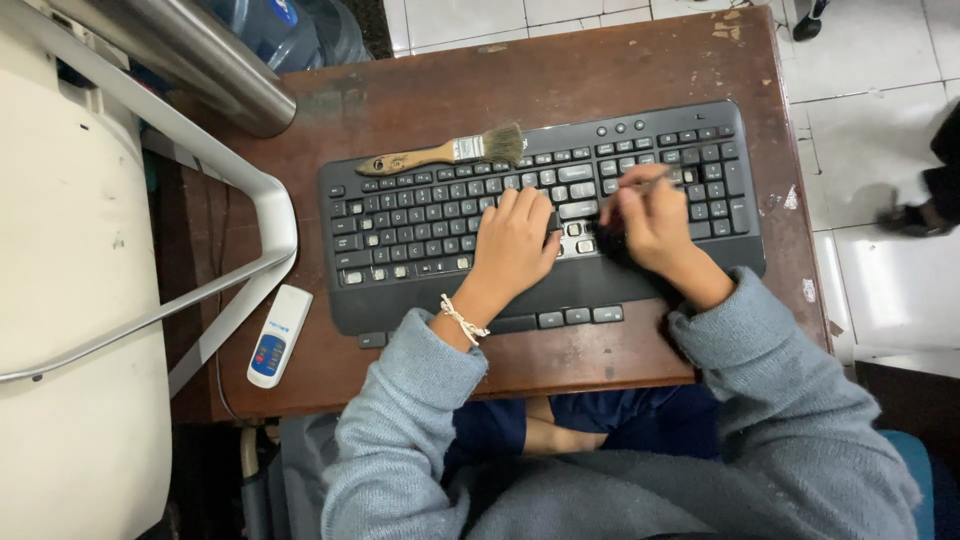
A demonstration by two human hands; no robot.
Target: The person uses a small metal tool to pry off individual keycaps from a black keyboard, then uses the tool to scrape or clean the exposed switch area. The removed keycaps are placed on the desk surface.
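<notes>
on keyboard (pixel 420 225): left hand (pixel 515 245), right hand (pixel 650 220) pinching tool.

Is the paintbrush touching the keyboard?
Touching. In the head view the paintbrush's bristle end lies over the top edge of the black keyboard, while its wooden handle rests on the brown table.

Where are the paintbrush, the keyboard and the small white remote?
paintbrush (pixel 420 157), head view, on its wooden handle.
keyboard (pixel 420 222), head view, on the left key block.
small white remote (pixel 279 335), head view, on its middle.
</notes>
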